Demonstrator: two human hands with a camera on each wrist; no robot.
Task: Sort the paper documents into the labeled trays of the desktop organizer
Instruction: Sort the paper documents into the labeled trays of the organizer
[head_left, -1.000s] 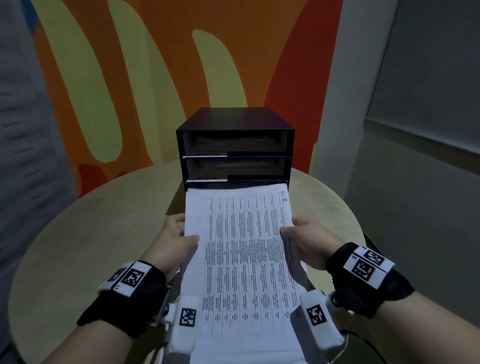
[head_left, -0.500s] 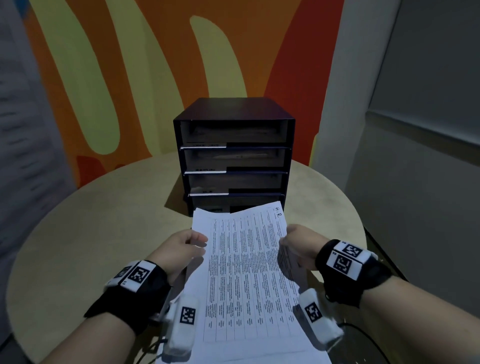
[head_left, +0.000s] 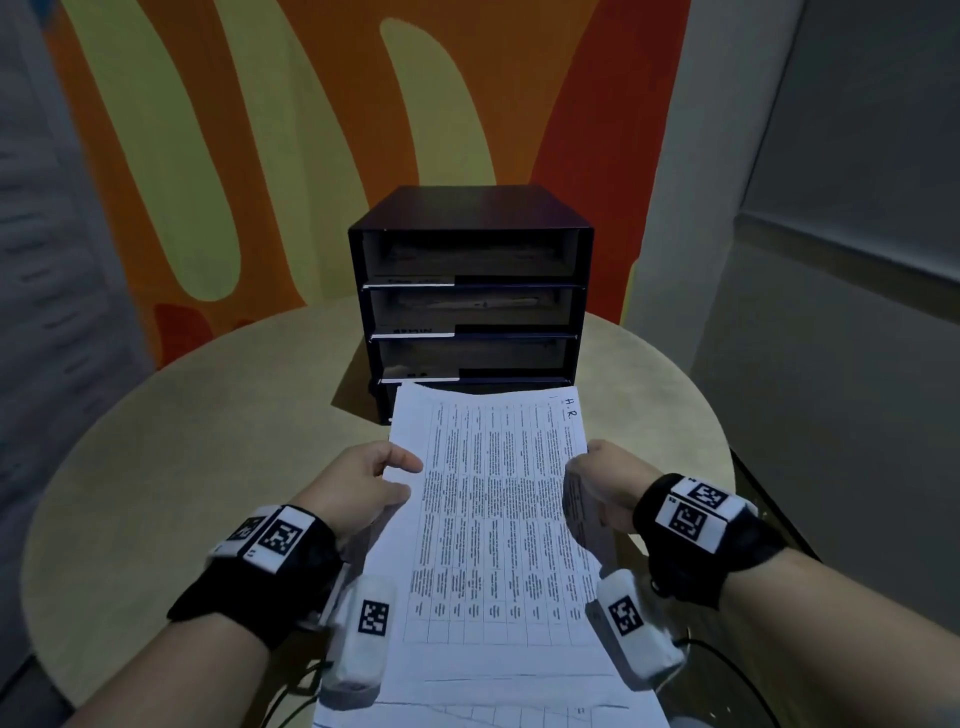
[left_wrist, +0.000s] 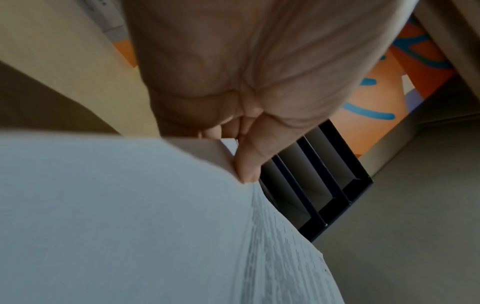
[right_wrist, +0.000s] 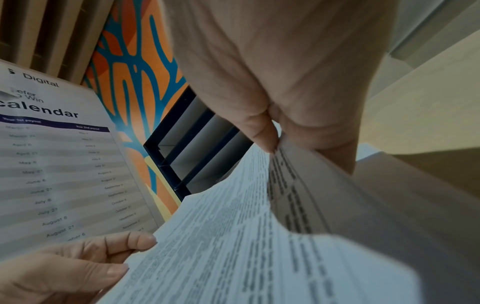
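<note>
Printed sheet (head_left: 493, 519) marked "H.R.", held level just before the organizer (head_left: 470, 301), its far edge at the lowest tray. Left hand (head_left: 358, 488) and right hand (head_left: 605, 483) each pinch a side edge between thumb and fingers, probably to keep the limp paper flat for sliding in.

Readable writing on the papers

The printed sheet (head_left: 493, 514) has "H.R." handwritten at its far corner; the page (right_wrist: 62, 164) beyond the left hand (right_wrist: 64, 267) reads "Digital", "calendar", with dates.
</note>
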